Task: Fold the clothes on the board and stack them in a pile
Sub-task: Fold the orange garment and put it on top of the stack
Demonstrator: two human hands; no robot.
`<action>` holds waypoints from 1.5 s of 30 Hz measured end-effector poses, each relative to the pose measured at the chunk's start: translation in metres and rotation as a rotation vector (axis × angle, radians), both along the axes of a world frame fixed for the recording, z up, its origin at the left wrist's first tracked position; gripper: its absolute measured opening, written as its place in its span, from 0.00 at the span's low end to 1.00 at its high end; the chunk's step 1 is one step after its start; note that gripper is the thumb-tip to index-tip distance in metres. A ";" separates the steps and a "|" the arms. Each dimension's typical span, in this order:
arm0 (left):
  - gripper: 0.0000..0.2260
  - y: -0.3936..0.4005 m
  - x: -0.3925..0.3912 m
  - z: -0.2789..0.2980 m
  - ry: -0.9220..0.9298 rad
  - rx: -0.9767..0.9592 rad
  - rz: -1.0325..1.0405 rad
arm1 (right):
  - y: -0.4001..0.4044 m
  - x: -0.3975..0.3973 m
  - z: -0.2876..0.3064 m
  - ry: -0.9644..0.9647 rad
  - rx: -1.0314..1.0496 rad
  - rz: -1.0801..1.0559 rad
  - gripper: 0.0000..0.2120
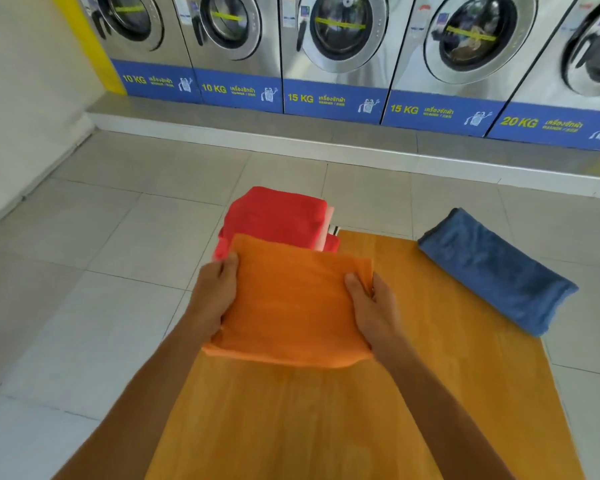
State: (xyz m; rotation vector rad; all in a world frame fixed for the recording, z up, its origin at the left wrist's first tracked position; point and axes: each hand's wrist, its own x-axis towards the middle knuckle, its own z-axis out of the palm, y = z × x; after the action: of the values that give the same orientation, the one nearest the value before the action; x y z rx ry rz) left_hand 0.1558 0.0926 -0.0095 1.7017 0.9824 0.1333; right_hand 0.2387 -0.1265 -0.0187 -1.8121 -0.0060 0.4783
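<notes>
Cloth is the whole matter here: the folded orange garment (293,303) is soft and light, with nothing stiff in it to keep its shape; left to itself it would likely sag at the middle and slide open at the loose edges. Both hands carry it just above the near-left part of the wooden board (430,375), its far edge overlapping the pile (278,220) beyond; whether it already touches that pile I cannot tell. The left hand (215,299) has its grip closed on the left edge, thumb on top and fingers hidden beneath; the right hand (371,306) is likewise clenched on the right edge, thumb lying over the fabric. Taking hold at two opposite sides, as here, seems the sound choice, since it keeps the layers pinched together and the rectangle flat; a one-sided hold would probably let the folds spill.

The pile has a red folded piece (274,216) uppermost, with a pale pink layer peeping out at its right side; it sits at the far-left end of the board. A blue folded piece (496,271) lies apart at the board's far right edge. Tiled floor (101,237) surrounds the board, and washing machines (340,46) line the wall behind.
</notes>
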 end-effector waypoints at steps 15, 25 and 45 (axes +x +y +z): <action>0.24 0.135 0.150 -0.058 0.147 -0.042 -0.068 | 0.140 0.125 -0.068 -0.071 -0.225 -0.129 0.11; 0.23 0.142 0.149 -0.083 0.137 0.244 -0.106 | 0.132 0.131 -0.063 -0.054 -0.316 -0.162 0.19; 0.31 0.099 0.135 -0.106 0.089 0.958 -0.607 | 0.103 0.132 -0.083 -0.178 -1.004 0.223 0.32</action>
State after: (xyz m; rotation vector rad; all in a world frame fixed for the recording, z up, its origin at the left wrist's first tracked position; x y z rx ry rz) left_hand 0.2904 0.1915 -0.1151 2.8319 0.4082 0.1354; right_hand 0.3711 -0.0234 -0.1021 -2.8573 -0.1080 0.5155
